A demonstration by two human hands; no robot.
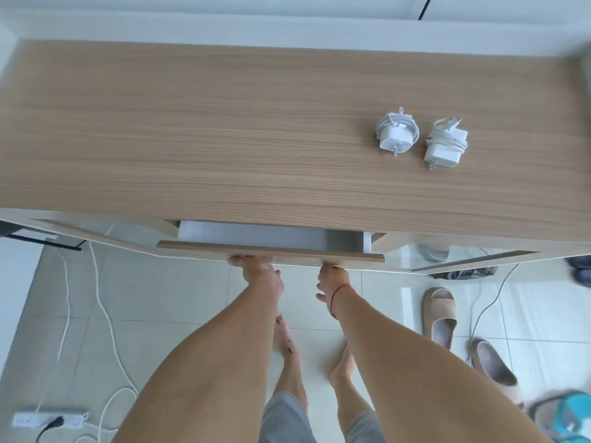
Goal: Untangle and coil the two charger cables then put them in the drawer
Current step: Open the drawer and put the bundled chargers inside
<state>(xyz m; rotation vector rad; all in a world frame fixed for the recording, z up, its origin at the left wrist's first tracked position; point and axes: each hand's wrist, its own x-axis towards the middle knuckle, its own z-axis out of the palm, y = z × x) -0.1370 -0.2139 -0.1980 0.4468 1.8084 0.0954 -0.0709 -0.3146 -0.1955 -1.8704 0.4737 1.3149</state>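
— Two hands first, nearest us. What do we record?

— We record the left hand (256, 270) with fingers curled under the lower edge of the long, flat, wood-grain drawer front (287, 250), gripping it. The right hand (332, 278) reaches under the same edge. Its thumb hangs free and its fingers are hidden, so we cannot tell how tightly it holds.

— And the container?

— The shallow pale-grey drawer (271, 233) stands only partly out. Nothing lies in the strip we can see; the rest is hidden under the desk.

— Where are the task's items?

— Beyond, on the light oak-grain desk top (224, 123), towards its right side and well apart from the drawer. They lie side by side, not touching. The left coiled white charger (396, 132) has its cable looped round the square plug block. The right coiled white charger (446, 143) is bound more loosely, with one end sticking up.

— Risks, in our judgement?

— The opening looks too narrow to drop either bundle in cleanly. One forced through could catch the desk's edge and spring its coil. An uneven pull from one hand could skew the drawer on its runners. The looser right bundle may unwind when lifted, undoing the coiling.
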